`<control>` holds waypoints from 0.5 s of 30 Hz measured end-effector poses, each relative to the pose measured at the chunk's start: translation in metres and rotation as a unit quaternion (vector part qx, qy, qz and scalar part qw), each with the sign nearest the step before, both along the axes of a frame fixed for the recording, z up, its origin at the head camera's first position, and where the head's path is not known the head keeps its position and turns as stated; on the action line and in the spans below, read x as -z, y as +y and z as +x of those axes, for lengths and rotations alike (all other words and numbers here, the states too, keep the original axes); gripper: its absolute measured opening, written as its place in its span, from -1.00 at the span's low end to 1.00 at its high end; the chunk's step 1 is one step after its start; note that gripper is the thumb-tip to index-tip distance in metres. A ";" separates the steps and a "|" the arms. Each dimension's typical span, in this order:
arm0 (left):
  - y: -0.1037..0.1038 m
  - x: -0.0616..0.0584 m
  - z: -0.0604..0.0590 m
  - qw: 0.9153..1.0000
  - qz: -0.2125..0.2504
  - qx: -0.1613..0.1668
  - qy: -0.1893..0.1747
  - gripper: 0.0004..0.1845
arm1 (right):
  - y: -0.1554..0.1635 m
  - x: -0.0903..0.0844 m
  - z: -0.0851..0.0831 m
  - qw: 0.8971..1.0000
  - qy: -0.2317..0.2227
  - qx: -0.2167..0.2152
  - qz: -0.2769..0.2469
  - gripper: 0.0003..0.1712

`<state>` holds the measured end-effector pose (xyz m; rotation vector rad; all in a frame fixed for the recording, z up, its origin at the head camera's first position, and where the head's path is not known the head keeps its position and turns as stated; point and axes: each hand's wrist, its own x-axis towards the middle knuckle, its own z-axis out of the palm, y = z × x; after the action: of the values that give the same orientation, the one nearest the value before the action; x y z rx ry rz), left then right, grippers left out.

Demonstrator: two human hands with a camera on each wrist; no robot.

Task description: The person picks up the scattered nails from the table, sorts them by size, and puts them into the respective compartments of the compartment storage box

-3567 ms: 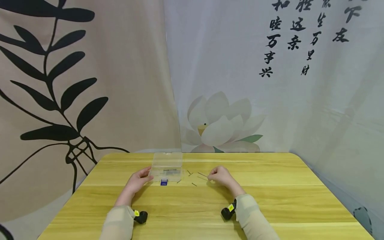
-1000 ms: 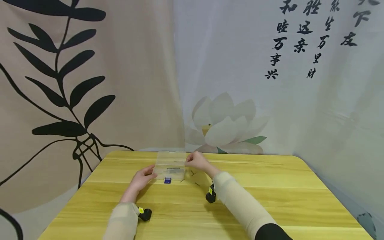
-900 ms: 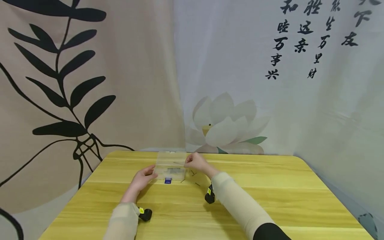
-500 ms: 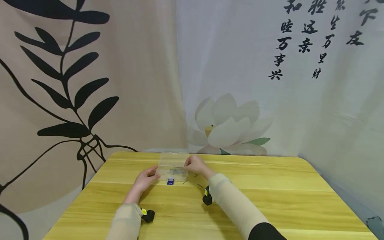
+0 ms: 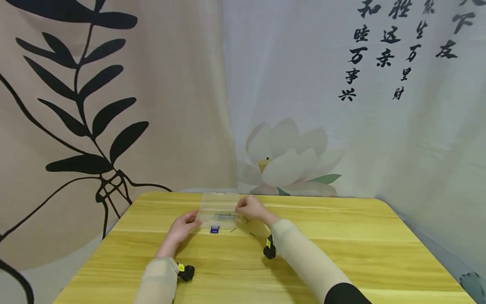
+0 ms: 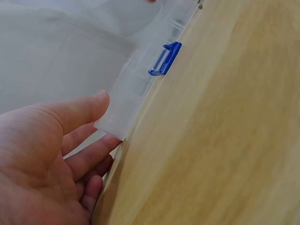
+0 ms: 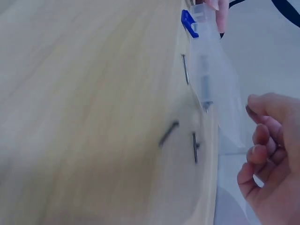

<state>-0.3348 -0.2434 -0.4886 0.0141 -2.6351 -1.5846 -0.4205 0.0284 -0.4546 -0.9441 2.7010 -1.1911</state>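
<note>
Your right hand (image 5: 250,207) hangs over the right end of the clear box (image 5: 219,210), fingers curled in loosely; the right wrist view shows nothing pinched between them, though the fingertips are partly hidden, so I cannot tell for sure. The loose nails (image 7: 168,132) lie on the table (image 5: 341,253) just right of the box and toward you from that hand, between it and your sleeve. Each points its own way (none lines up with the box's long side), and the one nearest the box stands roughly square to its front edge. Your right hand is clearly the nearer one to them.

Your left hand (image 5: 184,224) sits at the box's left front corner, thumb on top of the wall and fingers under the edge, nearly straight, steadying it. The blue latch (image 6: 165,59) hangs open on the front wall, between your two hands. Some nails (image 5: 225,215) already lie inside the box, along its length.

Against the frame from a few seconds ago, your right hand has crossed from the table on the right, where it was pinching a long nail, to the box. The long nail is gone from that spot. Your left hand has stayed put.
</note>
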 end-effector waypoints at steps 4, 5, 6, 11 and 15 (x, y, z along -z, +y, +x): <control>-0.001 0.000 0.000 1.000 -0.003 0.005 -0.002 -0.41 | 0.018 -0.001 0.005 1.000 0.017 -0.009 0.001 -0.88; -0.001 -0.001 0.001 1.000 -0.004 0.007 -0.002 -0.41 | 0.022 -0.002 0.007 1.000 0.013 -0.010 0.000 -0.88; -0.001 -0.001 0.001 1.000 -0.007 0.008 -0.002 -0.41 | 0.025 -0.002 0.009 1.000 0.008 -0.015 -0.003 -0.88; -0.004 -0.003 0.001 1.000 -0.009 0.008 -0.001 -0.41 | 0.041 0.000 0.021 0.999 -0.029 -0.033 -0.012 -0.89; -0.004 -0.002 0.000 1.000 -0.006 0.012 -0.002 -0.40 | 0.049 0.007 0.031 0.998 -0.059 -0.030 -0.001 -0.92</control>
<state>-0.3344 -0.2473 -0.4866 -0.0147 -2.6570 -1.5790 -0.3895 0.0777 -0.4620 -0.9166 2.5631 -1.1980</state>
